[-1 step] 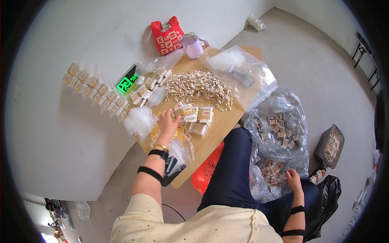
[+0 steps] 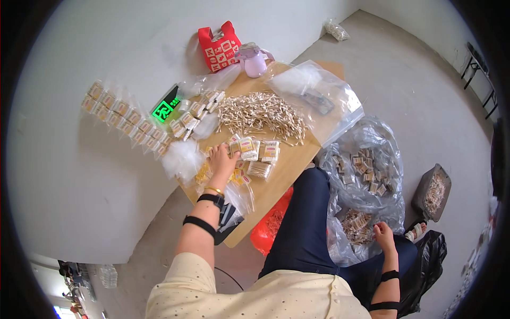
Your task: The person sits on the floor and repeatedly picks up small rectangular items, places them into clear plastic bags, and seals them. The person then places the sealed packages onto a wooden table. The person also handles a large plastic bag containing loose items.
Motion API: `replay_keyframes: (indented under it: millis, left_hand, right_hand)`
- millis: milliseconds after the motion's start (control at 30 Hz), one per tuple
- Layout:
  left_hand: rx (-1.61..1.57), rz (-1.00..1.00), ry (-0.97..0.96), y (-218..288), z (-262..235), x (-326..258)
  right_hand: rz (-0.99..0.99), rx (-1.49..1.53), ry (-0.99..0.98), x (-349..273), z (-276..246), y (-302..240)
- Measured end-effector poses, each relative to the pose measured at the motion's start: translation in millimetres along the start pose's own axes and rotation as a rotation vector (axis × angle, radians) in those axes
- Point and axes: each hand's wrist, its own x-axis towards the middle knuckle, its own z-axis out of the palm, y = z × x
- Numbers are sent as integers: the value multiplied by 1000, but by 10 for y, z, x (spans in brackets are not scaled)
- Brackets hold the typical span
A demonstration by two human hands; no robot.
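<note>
My left hand (image 2: 223,160) reaches over the table (image 2: 287,163), fingers apart, its thumb against the left side of a group of clear packs of cotton swabs (image 2: 246,147). Yellow paper labels (image 2: 238,175) lie scattered by its wrist, partly under the hand. Behind the packs spreads a big heap of loose swabs (image 2: 260,113). My right hand (image 2: 384,237) rests low by my right knee, fingers curled together; whatever is in them is too small to make out. Beside it, a large clear plastic bag (image 2: 396,167) holds small swab bundles (image 2: 365,164) and loose swabs (image 2: 357,226).
Rows of packed swabs (image 2: 125,118) stand along the wall at left, near a lit green sign (image 2: 163,110). A red bag (image 2: 219,50) and lilac jug (image 2: 255,65) stand at the back. A grey bin of swabs (image 2: 434,192) and black bag (image 2: 425,274) lie right.
My left hand and forearm have shifted very slightly to the right. The right hand stays where it was.
</note>
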Motion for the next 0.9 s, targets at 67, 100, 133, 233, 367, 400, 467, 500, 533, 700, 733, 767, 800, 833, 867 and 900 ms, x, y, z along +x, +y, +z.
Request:
replay_keyframes:
  millis: [67,100,133,233,367,400,467,500,533,700,733,767,800,833,867,900]
  left_hand:
    - [51,-95,-24,90,122,67]
    - [74,-160,-19,24,238,130]
    - [70,-200,-49,-74,327,187]
    - [-21,-243,-206,-136,413,303]
    - [-358,-295,-189,3,97,280]
    - [-540,-344,-95,-52,42,272]
    - [-992,-409,-16,-19,-96,193]
    - [-1264,-421,-41,135,-239,99]
    - [-1536,-429,-71,299,-389,-24]
    - [-1946,-116,-483,1374,-895,-926]
    - [-2027,-129,-628,1594,-943,-1094]
    - [-2106,-152,-783,1789,-980,-1257]
    - [-2175,-176,-941,1954,-985,-1401]
    - [-2163,-148,-1000,2129,-970,-1534]
    - [-2149,-121,-1047,2273,-958,-1657]
    - [-2135,-93,-1092,2405,-954,-1759]
  right_hand:
    - [-15,-14,-5,-51,22,-161]
    - [-27,-13,-10,-55,58,-241]
    - [-39,-12,-15,-43,71,-292]
    - [-43,-53,-1,-30,80,-262]
    - [-50,-82,8,-61,108,-313]
    - [-78,-93,-1,-48,114,-363]
    - [-131,-113,-11,-23,119,-484]
    - [-136,-8,-21,-19,118,-593]
    - [-141,98,-31,-8,121,-757]
    - [-319,470,-133,-114,83,-1918]
    - [-345,577,-205,-216,53,-2152]
    - [-404,601,-244,-283,47,-2300]
    - [-440,630,-262,-449,27,-2524]
    - [-514,576,-257,-507,21,-2565]
    - [-616,509,-217,-576,12,-2629]
    - [-636,461,-146,-719,-64,-2734]
